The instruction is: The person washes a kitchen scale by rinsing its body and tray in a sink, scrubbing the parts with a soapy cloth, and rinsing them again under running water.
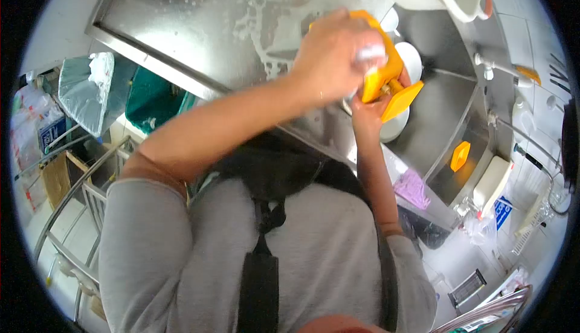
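Yellow-orange, block-shaped plastic piece (390, 62) is sitting up between both hands, over the edge where the wet, suds-streaked stainless steel table (181, 31) is meeting the steel sink (438, 106). A flat yellow-orange plate (403, 101) is sticking out from its near end; the joint between is too small to make out.

Handling, my read: it's looking light and stiff, not fragile. Wet plastic is likely being slippery, so flat faces are offering poor grip. Better hold: the narrower part between block and plate, fingers wrapping it, plate acting as a stop.

Right hand (367, 114) is gripping from below at that near end, thumb side showing beside the plate, fingers mostly hiding. Left hand (332, 58) is lying over the upper left side of the block, fingers curling round a small, blurred whitish item (370, 53); can't tell if it's a sponge or something else.

Beyond and below the piece, a white round dish (410, 60) and a white bowl-like dish (395, 129) are lying close by. A second, smaller yellow-orange piece (460, 156) is lying in the sink, well apart from the hands. A lilac cloth (412, 188) is resting on the sink's near rim, beside the right forearm.
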A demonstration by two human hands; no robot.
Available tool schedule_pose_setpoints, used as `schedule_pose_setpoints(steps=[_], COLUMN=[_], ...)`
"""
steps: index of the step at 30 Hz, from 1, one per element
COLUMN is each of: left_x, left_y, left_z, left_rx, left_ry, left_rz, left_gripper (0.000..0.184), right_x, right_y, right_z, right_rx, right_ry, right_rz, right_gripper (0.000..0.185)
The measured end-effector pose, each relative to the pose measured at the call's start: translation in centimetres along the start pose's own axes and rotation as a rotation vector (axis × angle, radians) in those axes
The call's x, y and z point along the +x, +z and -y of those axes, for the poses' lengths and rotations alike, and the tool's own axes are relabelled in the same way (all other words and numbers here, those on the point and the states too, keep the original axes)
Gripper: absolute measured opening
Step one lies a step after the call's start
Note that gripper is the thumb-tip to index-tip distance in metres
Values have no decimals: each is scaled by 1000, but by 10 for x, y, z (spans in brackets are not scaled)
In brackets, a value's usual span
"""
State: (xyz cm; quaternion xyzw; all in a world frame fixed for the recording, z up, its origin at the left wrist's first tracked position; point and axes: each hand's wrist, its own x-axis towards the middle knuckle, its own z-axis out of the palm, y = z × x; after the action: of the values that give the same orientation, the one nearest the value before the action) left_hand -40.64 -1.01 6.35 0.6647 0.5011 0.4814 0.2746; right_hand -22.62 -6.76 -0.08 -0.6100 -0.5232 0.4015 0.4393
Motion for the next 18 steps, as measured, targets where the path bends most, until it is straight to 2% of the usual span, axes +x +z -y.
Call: schedule_pose_setpoints(steps=[1,2,4,5,7,9,10,11,12,13,14,15,17,18], left_x=[2,10,24,25,41,57,62,61,53,42,25,19,11,10], left_y=[1,3,-8,-20,-39,-63,-57,-47,-35,-25,-17,-25,-48,-47], left_z=[4,24,81,101,105,77,75,72,68,67,65,57,54,60], left_rx=[-9,-70,67,15,-31,-204,-268,-269,-297,-320,-187,-187,-303,-340], left_ry=[103,-102,-192,-195,-192,-409,-414,-413,-264,-114,29,29,-32,-24], left_rz=[-51,47,83,115,143,133,96,90,208,327,259,261,463,449], left_gripper=[17,18,20,22,23,26,28,28,26,25,22,22,20,19], right_x=[-6,-3,5,5,7,1,2,7,7,6,4,3,1,0], right_y=[0,2,3,1,0,-1,-6,-7,-6,-5,-6,-8,-12,-10], right_z=[5,-4,6,7,5,8,11,13,13,11,9,5,2,6], right_rx=[-3,-23,2,1,57,104,-5,-109,-108,-43,21,22,-21,23], right_ry=[92,-32,-245,-256,-315,-274,-345,-428,-430,-354,-276,-275,-287,-304], right_rz=[16,-35,-53,-60,-24,-48,-5,39,43,51,57,55,102,84], right_gripper=[108,108,112,112,113,114,106,100,100,102,104,104,105,105])
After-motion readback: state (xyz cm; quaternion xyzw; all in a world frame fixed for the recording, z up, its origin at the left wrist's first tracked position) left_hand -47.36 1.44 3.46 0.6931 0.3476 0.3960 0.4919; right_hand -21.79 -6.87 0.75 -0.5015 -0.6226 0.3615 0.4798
